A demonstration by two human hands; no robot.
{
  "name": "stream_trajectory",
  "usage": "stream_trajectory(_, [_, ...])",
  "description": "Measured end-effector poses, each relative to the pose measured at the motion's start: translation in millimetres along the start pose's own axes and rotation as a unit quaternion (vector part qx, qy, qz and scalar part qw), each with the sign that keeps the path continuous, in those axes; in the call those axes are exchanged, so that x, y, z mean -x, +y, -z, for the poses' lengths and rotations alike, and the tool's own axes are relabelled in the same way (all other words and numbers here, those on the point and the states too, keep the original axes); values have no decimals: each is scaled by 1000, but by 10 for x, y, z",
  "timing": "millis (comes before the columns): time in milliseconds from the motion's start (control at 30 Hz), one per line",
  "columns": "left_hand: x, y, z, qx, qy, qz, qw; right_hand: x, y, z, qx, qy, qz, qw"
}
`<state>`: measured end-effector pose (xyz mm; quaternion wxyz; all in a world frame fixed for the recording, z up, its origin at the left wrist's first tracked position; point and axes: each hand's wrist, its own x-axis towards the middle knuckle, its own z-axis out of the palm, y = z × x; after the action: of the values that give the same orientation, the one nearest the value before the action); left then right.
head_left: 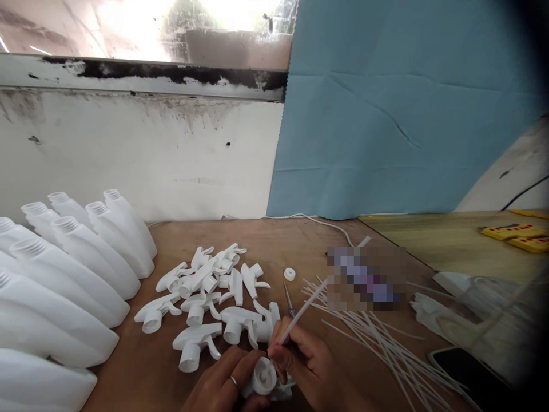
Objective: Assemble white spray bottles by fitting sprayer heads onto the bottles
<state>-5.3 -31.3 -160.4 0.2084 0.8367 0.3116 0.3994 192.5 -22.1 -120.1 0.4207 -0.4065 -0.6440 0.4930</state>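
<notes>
At the front of the table, my left hand (227, 377) grips a white trigger sprayer (264, 375) with its round collar turned up toward me. Pinched in my right hand (311, 363) is a thin white plastic tube (305, 306), slanting up to the right. Its lower end is by the sprayer's collar; my fingers hide whether it touches. Just beyond my hands lies a heap of loose white trigger sprayers (195, 340). More white tubes (386, 349) are strewn to the right of my right hand.
Several white open-necked bottles (77, 280) stand along the left. A small white ring (289, 274) and a thin screwdriver-like tool (289, 300) lie mid-table. On the right are a clear plastic bag (467, 309), a dark phone (467, 375) and yellow items (510, 231). A blurred-out patch covers something behind the tubes.
</notes>
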Motion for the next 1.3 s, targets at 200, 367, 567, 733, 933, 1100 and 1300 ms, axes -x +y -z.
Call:
stream_trajectory(200, [-27,-4,67,-4,-37,-7,999,11,-21,-1,73,17,7,997])
stream_trajectory(367, [1,-12,27,-12,-12,2,1000,-6,-184,32,145,-4,26,989])
stream_trajectory(567, [6,-67,53,0,-61,-3,998,-34,-212,29,173,-20,56,983])
stream_trajectory(733, [12,-112,54,33,-87,25,995,-48,-199,-33,184,-15,26,983])
stream_trajectory(933, [15,-110,26,34,-80,17,996,-60,-207,-69,173,-22,27,984])
stream_trajectory(1100, [19,-99,45,24,-92,25,995,-49,-185,-99,181,-32,36,982])
stream_trajectory(1300, [-12,-108,78,32,-109,27,993,-48,-155,-147,195,-33,18,980])
